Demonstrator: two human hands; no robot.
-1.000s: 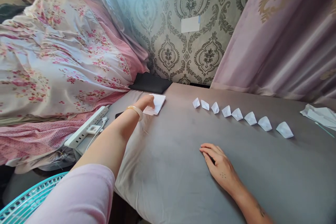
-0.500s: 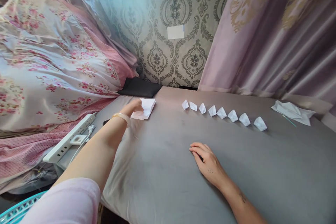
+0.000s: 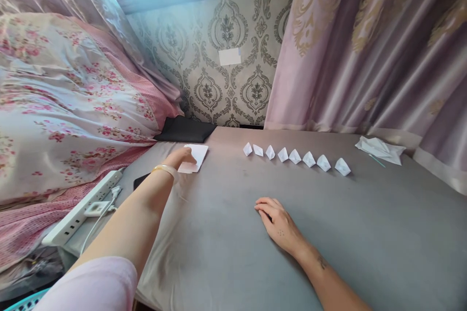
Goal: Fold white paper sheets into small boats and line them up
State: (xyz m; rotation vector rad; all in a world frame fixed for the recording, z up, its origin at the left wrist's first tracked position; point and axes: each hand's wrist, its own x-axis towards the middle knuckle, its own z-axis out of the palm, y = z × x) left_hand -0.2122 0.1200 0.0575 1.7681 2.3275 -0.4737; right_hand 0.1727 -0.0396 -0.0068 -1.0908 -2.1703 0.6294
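Palm-down placement described the right hand: it lay flat on the grey padded surface, fingers loosely extended and holding nothing. Farther out, the left hand rested on the near edge of a small stack of white paper; whether its fingers pinched a sheet could not be told. The paper was judged light, thin, limp and easily creased; a free corner or edge offered the best hold. Beyond, eight folded paper boats stood in a row.
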